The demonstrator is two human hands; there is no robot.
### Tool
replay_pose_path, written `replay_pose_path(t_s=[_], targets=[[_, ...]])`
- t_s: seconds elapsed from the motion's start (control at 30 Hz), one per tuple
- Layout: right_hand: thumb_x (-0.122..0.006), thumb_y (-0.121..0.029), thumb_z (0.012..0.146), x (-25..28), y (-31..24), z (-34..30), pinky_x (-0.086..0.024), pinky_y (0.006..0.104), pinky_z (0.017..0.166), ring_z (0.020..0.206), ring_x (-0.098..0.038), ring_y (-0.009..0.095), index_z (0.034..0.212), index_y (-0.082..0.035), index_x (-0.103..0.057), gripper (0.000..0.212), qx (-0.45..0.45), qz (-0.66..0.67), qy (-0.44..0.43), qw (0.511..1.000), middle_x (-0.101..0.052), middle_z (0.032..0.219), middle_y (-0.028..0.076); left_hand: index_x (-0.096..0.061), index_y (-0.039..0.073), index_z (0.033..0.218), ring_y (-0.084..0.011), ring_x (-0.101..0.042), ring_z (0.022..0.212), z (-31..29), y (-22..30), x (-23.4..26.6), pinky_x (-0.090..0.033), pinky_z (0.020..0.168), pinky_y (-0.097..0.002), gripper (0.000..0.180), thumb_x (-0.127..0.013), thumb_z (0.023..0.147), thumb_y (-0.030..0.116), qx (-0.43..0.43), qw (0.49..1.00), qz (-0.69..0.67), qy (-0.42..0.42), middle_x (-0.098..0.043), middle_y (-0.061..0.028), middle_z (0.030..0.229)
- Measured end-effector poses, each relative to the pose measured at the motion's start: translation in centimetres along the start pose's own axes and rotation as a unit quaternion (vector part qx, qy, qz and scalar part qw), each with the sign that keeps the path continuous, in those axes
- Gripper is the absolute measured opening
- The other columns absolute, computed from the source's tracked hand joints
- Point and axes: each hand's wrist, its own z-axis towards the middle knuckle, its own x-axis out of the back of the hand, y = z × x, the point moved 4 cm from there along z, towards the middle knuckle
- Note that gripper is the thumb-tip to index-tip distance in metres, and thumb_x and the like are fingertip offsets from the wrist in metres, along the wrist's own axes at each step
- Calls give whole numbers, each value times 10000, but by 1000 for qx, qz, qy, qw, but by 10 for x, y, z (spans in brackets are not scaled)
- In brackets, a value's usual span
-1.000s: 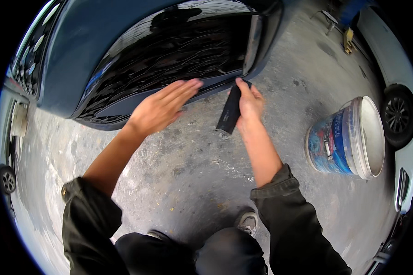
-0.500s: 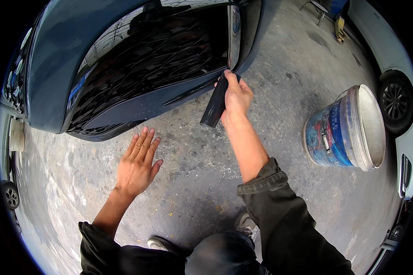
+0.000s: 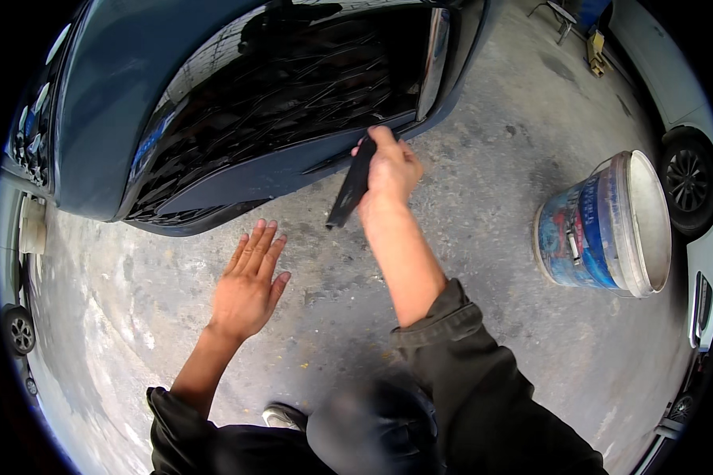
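Note:
My right hand (image 3: 391, 170) is closed around one end of a long, flat black block (image 3: 352, 184). The block slants, its free end down toward the floor. It is held just in front of the lower edge of a dark blue car bumper (image 3: 253, 184), and I cannot tell whether it touches the bumper. Above the hand spreads the glossy black grille (image 3: 293, 103). My left hand (image 3: 246, 291) hovers to the left with its fingers stretched out and nothing in it, nearest the bumper's lower lip (image 3: 202, 222).
A used paint bucket (image 3: 590, 229) with a blue label stands on the grey concrete floor (image 3: 483, 237) at the right. A pale car with a dark wheel (image 3: 688, 182) is parked beyond it. A stool (image 3: 561, 14) and a yellow tool (image 3: 596, 53) are at the far right.
My right hand has shifted a little left along the bumper with the black block. My left hand stays outstretched, slightly to the right in the picture. The view itself has also shifted.

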Motion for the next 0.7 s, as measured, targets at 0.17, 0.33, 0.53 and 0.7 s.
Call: replay_pose_path(t_s=[0.17,0.33,0.53,0.7], targets=[[-756,-79,847,-12,42,-32,-508,309,552,590,-619,169,830,6,-636,148,27,1,-38,999,-652,730,87,-456,-5,1454,-383,-302,1501,-1,0,8,-278,1225,-487,504,-544,1014,225,-4,1000,-21,7,-375,-199,1587],[-783,-114,815,-1,12,-14,-510,294,555,581,-643,178,817,-24,-662,151,6,-86,-76,993,-677,739,97,-476,3,1443,-394,-305,1498,-24,-15,21,-288,1216,-484,475,-527,1025,225,32,998,-52,19,-372,-208,1587],[-758,-76,847,11,-22,16,-542,326,575,621,-649,194,841,40,-648,160,47,-11,20,999,-680,760,120,-515,11,1418,-396,-297,1503,-30,-19,33,-318,1194,-480,442,-504,1047,252,61,996,-63,32,-347,-210,1604],[-768,-93,866,-11,59,-35,-544,326,566,640,-652,175,883,8,-661,148,67,-39,-87,993,-679,782,88,-555,11,1381,-346,-482,1371,-15,-7,39,-426,1099,-434,408,-537,1041,235,91,988,-94,83,-464,-197,1517]])
